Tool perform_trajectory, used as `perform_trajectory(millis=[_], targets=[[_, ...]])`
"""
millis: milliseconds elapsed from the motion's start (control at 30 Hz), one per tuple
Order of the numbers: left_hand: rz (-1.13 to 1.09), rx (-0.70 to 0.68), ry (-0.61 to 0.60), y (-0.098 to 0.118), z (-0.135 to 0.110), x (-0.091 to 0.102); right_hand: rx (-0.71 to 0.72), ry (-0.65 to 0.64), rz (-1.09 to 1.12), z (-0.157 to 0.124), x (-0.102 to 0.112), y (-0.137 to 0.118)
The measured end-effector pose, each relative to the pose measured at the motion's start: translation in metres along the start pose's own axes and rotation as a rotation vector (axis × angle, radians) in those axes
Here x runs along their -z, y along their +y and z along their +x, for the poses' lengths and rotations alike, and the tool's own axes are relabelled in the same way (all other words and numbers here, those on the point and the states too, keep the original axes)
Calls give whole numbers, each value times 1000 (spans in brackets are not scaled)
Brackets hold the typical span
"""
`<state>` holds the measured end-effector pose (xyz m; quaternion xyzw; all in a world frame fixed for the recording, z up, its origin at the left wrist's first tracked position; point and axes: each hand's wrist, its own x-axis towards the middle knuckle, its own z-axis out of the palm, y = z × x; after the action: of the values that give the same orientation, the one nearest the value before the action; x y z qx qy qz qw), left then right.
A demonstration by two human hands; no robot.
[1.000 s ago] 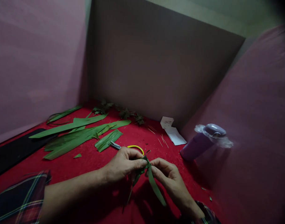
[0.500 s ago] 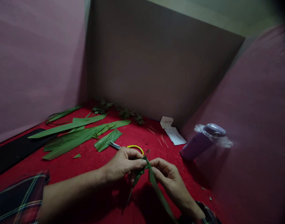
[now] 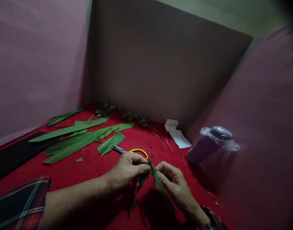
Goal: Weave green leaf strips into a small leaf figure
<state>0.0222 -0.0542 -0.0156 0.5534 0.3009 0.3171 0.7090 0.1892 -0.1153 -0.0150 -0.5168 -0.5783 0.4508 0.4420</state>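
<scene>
One red cloth (image 3: 72, 172) below; left hand (image 3: 127, 167), thumb and forefinger pinching leaf (image 3: 159, 183); right hand (image 3: 174, 180), thumb and forefinger at leaf's right edge, pinch or mere touch cannot tell; leaf between both hands' fingertips, long end hanging below; scrap (image 3: 79, 160) on cloth, well apart

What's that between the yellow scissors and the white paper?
Thin pale sticks lie on the red cloth between the scissors and white paper, in the head view.
</scene>
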Motion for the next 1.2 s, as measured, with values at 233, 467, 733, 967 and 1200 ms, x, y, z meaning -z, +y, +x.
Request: perform_trajectory(millis=[233, 467, 733, 967, 1200], targets=[[-50, -25, 9, -6, 2, 0, 53, 0, -45, -1, 0, -1], [370, -492, 12, 2, -3, 5, 207, 26, -136, -7, 0, -1], [586, -1157, -16, 3, -6, 8, 677, 165, -443, -10, -1, 1], [667, -1243, -5, 3, -8, 8, 867, 231, -560, -11, -2, 0], [641, -1233, -20, 5, -8, 6, 834, 210, -588, -11, -3, 0]])
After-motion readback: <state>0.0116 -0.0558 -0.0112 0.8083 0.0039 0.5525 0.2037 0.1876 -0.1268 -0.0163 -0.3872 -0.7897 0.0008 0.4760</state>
